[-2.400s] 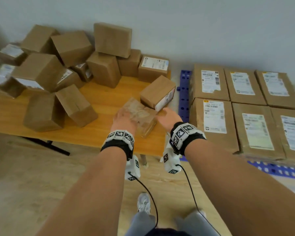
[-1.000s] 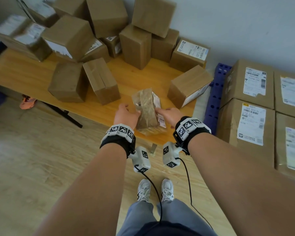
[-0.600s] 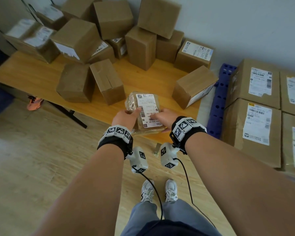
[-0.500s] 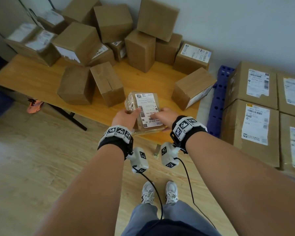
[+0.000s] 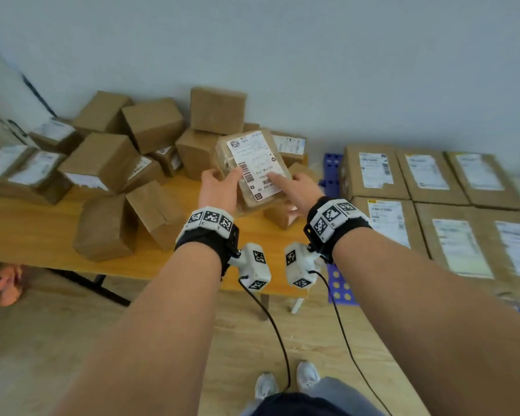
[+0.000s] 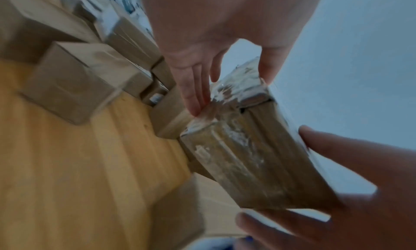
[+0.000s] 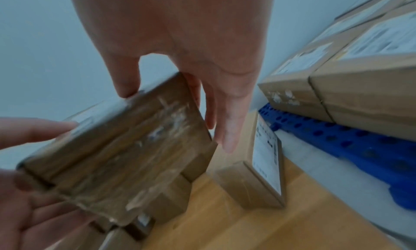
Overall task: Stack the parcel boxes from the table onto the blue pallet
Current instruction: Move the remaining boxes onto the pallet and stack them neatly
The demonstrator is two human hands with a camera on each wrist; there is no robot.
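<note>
A tape-wrapped brown parcel box (image 5: 252, 166) with a white label facing up is held in the air above the wooden table (image 5: 42, 232). My left hand (image 5: 219, 190) grips its left side, thumb on top and fingers underneath (image 6: 193, 93). My right hand (image 5: 296, 190) grips the right side the same way (image 7: 225, 125). The blue pallet (image 5: 332, 166) lies on the floor to the right of the table. It carries several flat labelled boxes (image 5: 373, 175) laid in rows. The wrist views show the box (image 6: 247, 147) (image 7: 126, 147) blurred.
Many brown boxes (image 5: 102, 163) are heaped at the back and left of the table. One small labelled box (image 7: 258, 173) sits near the table's right end, just below my hands. A grey wall (image 5: 282, 55) runs behind. Wooden floor (image 5: 72, 340) lies in front.
The box was turned label-up and has now risen from near the table's front edge to higher and farther over the table. Both hands still hold it.
</note>
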